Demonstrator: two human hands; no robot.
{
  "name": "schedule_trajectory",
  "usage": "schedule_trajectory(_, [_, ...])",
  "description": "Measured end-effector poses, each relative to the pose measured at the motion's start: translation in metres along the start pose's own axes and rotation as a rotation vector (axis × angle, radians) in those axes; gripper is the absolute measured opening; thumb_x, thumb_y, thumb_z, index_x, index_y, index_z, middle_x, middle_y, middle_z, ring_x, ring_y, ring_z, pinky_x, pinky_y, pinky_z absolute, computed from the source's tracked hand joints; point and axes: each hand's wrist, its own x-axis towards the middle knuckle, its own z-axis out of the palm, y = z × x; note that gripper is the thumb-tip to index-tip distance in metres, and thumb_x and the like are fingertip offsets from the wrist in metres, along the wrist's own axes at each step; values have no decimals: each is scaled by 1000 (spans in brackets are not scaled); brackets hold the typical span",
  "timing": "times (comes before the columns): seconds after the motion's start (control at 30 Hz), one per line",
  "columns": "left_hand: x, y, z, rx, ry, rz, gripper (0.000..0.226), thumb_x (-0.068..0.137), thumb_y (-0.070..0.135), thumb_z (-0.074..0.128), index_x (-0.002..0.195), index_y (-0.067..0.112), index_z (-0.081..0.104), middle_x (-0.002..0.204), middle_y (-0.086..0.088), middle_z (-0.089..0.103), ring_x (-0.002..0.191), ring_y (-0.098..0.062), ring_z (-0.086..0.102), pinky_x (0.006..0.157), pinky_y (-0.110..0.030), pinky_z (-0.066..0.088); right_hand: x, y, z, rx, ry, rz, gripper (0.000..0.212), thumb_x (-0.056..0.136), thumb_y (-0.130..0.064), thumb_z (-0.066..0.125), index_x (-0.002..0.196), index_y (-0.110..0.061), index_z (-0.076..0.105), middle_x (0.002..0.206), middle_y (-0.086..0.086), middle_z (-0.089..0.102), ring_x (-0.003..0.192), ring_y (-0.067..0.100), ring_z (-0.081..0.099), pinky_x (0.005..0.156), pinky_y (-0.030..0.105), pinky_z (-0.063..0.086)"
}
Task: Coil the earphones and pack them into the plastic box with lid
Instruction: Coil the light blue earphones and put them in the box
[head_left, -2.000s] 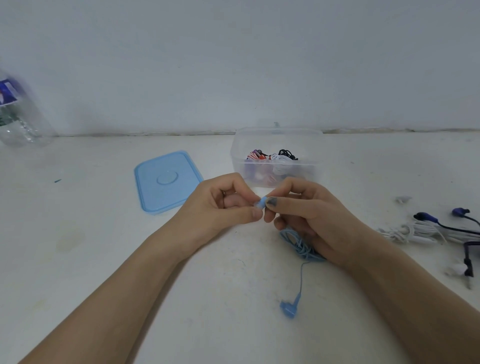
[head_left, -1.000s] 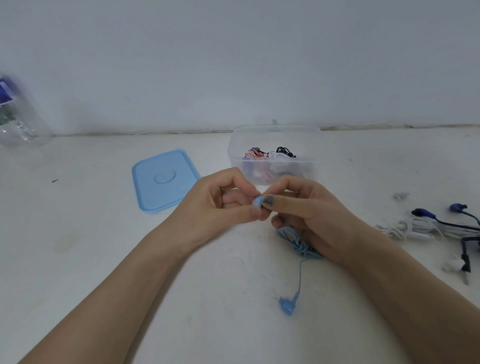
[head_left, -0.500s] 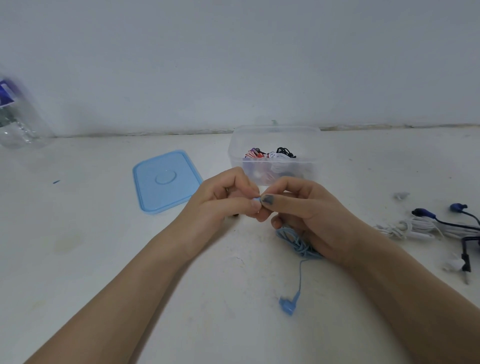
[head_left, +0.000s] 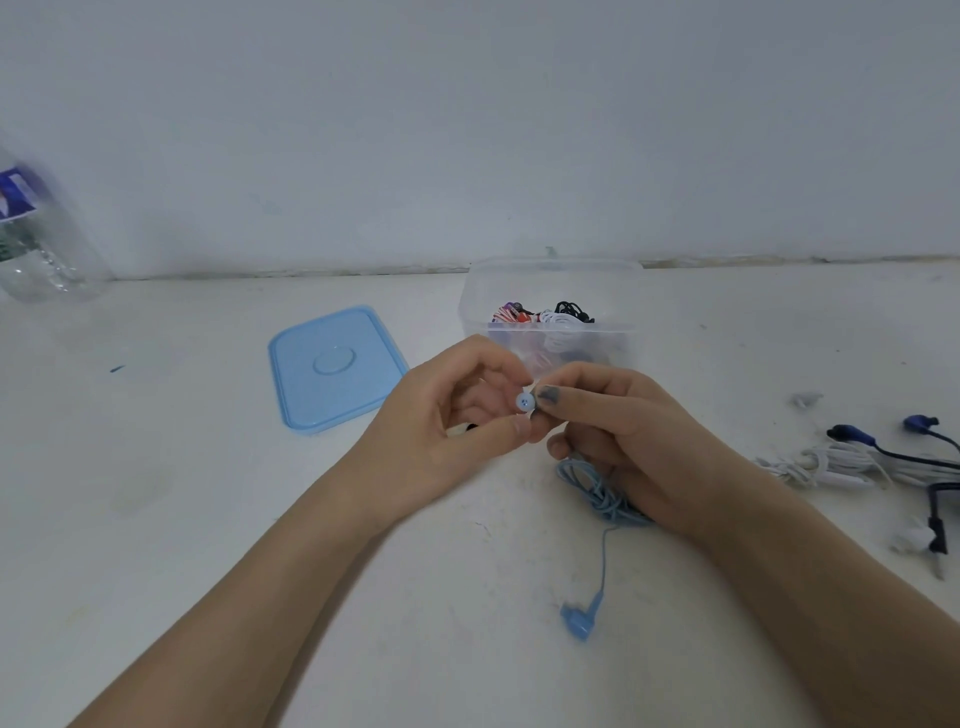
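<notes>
Blue earbud (head_left: 524, 401) pinched between left hand (head_left: 457, 415) and right hand (head_left: 618, 431) (cable (head_left: 605, 496) bunched beneath), readying 1 coil for the box (head_left: 550, 291).

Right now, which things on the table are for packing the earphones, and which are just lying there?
For the job:
blue earphones, held by left hand and right hand
plastic box
blue lid
white earphones
dark blue earphones

Just lying about:
plastic bottle

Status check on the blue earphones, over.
Both hands pinch a blue earbud: left hand, right hand. Blue cable bunched under the right hand, plug trailing on the table. Box open, lid beside it; nothing blocking.
</notes>
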Motion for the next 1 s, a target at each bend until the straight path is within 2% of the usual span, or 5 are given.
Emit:
schedule_trajectory(0.13, [-1,0,2,113,26,88,15,90,9,70,101,11,60,86,1,70,79,-25,71,80,-29,55,0,-1,1,-17,0,11,14,96,-1,50,102,8,60,78,18,63,37,0,53,63,26,42])
schedule_trajectory(0.37, [0,-2,3,307,78,225,12,94,-1,67,92,10,63,88,4,64,80,-16,68,77,-23,53,1,0,1,-17,-1,13,12,98,-1,49,96,5,60,81,22,64,36,1,51,66,29,43])
schedule_trajectory(0.53, [3,-7,2,433,106,295,6,94,4,69,91,8,68,86,4,65,81,-15,65,75,-27,55,1,0,0,-36,-9,14,13,98,1,49,93,5,60,85,24,64,37,0,53,67,29,42])
schedule_trajectory(0.73, [3,-12,3,284,93,211,6,92,2,70,91,6,65,87,3,67,80,-14,68,79,-26,54,3,2,0,-45,7,14,13,97,1,50,94,5,62,77,19,66,42,2,56,63,24,46])
schedule_trajectory(1.0, [-3,-3,0,372,117,154,12,87,8,64,97,14,62,82,-1,63,72,-22,63,71,-38,54,5,3,-2,-16,134,27,8,96,-2,55,95,0,63,77,15,68,32,3,41,67,27,50])
